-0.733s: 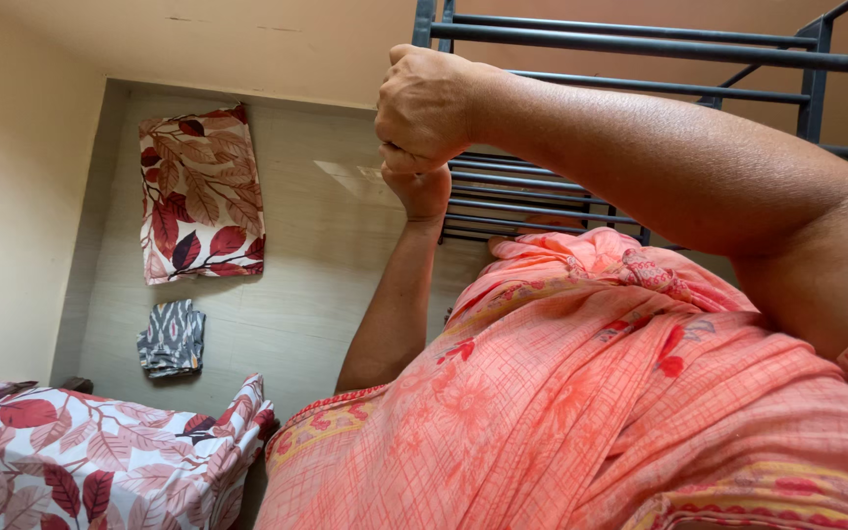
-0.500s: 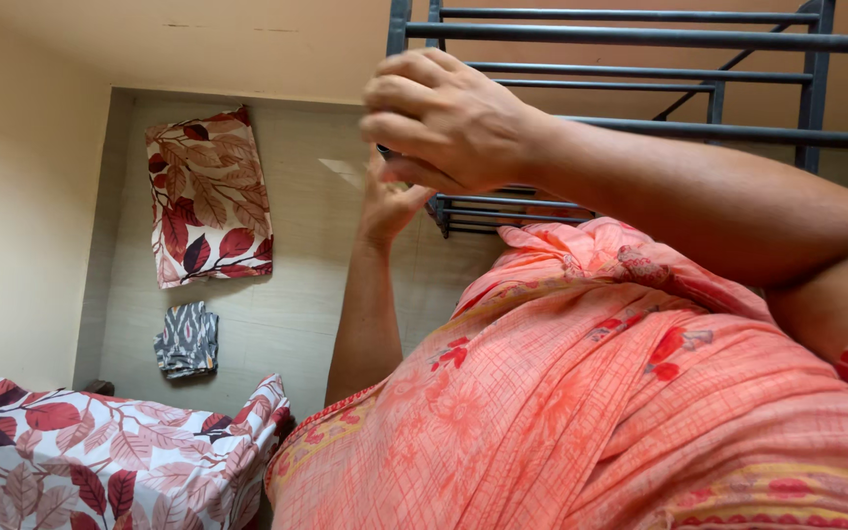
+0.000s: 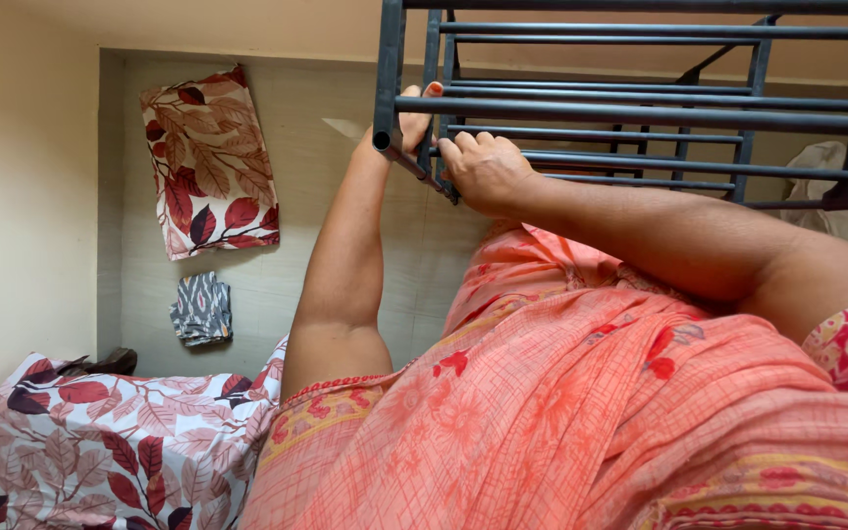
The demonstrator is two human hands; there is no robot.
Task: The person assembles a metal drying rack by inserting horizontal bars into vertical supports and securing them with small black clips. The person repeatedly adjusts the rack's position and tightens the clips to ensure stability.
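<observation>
Head view | left hand [image 3: 412, 123], right hand [image 3: 483, 169] grip metal rack [image 3: 640, 108] (2 hands)

A single head-worn camera looks down, rolled sideways, close over the person's orange garment [image 3: 542, 422] toward the grey metal rack [image 3: 640, 108].

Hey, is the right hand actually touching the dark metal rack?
Touching. The head view shows the right hand with its fingers curled around a lower bar of the dark metal rack, no gap visible between them.
</observation>
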